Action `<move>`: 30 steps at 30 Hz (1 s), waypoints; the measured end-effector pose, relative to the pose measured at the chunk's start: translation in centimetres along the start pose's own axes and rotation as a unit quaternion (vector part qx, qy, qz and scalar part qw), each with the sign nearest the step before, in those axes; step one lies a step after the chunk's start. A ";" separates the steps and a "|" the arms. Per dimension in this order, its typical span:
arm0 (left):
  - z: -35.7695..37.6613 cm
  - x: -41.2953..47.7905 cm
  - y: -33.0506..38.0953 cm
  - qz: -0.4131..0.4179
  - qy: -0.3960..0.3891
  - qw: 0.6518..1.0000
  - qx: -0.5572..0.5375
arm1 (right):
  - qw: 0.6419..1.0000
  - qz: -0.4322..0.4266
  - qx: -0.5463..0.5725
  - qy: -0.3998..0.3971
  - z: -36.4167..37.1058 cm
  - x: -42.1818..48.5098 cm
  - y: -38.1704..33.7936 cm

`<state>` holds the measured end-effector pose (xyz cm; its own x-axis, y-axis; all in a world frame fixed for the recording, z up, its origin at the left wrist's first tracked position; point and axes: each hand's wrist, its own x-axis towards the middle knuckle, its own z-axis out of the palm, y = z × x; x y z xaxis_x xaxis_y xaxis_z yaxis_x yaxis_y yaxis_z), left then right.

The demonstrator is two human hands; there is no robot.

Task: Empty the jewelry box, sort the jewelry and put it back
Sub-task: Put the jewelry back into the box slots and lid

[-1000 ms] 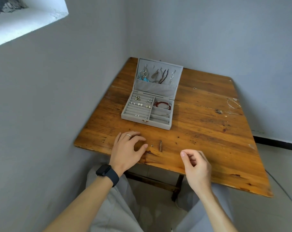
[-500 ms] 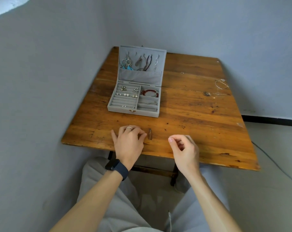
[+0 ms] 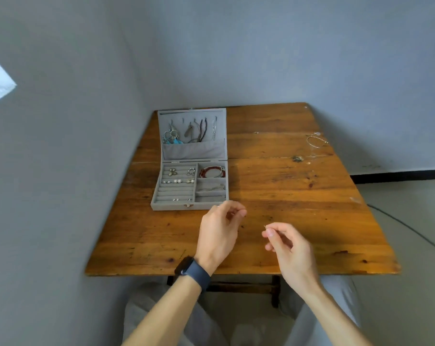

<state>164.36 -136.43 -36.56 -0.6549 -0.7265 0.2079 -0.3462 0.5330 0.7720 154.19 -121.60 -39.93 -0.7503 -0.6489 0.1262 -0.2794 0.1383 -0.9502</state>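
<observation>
Sitting at about ten o'clock on the worn brown wooden table [image 3: 286, 191], the grey fabric-lined rectangular jewelry box [image 3: 166, 206] is lying open, its lid [image 3: 194, 152] leaning back toward twelve o'clock. A red beaded bracelet [image 3: 212, 172] is resting in the compartment at the tray's two o'clock corner, while small pearl and metal earrings [image 3: 175, 181] are sitting in the padded rows on the nine o'clock side. Dangling pieces are hanging inside the lid, among them a turquoise and silver earring [image 3: 172, 138]. Well apart from the box, at the table's two o'clock, a thin pale wire bangle [image 3: 315, 141] and a small dark metal trinket [image 3: 297, 159] are lying loose on the wood.

The left hand [image 3: 220, 231], wearing a dark blue wristwatch [image 3: 192, 270] and a thin ring, is hovering just at six o'clock of the box's near right corner. Its fingers are curling in with the thumb meeting the fingertips, and whether anything is caught between them cannot be told. The right hand [image 3: 290, 245] is hovering at four o'clock of the left, apart from it. Its thumb and forefinger are pinching a tiny thin pale piece [image 3: 264, 226], too small to identify, with the other fingers curling loosely beneath.
</observation>
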 end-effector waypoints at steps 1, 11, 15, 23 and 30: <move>0.5 1.1 0.5 0.001 -0.013 1.000 -0.007 | 1.000 -0.002 -0.004 0.000 -0.9 0.6 -0.1; 10.0 12.8 4.5 0.040 -0.179 0.983 0.027 | 0.990 0.011 -0.128 0.064 -12.8 11.4 4.2; 15.4 17.5 6.1 0.028 -0.192 0.979 0.060 | 0.973 0.016 -0.209 0.093 -16.0 16.5 7.0; 22.9 23.6 8.2 0.039 -0.098 0.985 0.135 | 0.960 -0.029 -0.258 0.103 -16.3 25.5 10.8; 26.4 25.1 8.0 0.035 -0.052 0.990 0.128 | 0.971 -0.001 -0.224 0.079 -15.5 29.8 11.9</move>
<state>127.41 -138.90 -41.00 -0.7444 -0.6423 0.1826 -0.4472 0.6826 0.5781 119.23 -127.64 -43.03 -0.8222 -0.5316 0.2034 -0.4870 0.4721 -0.7348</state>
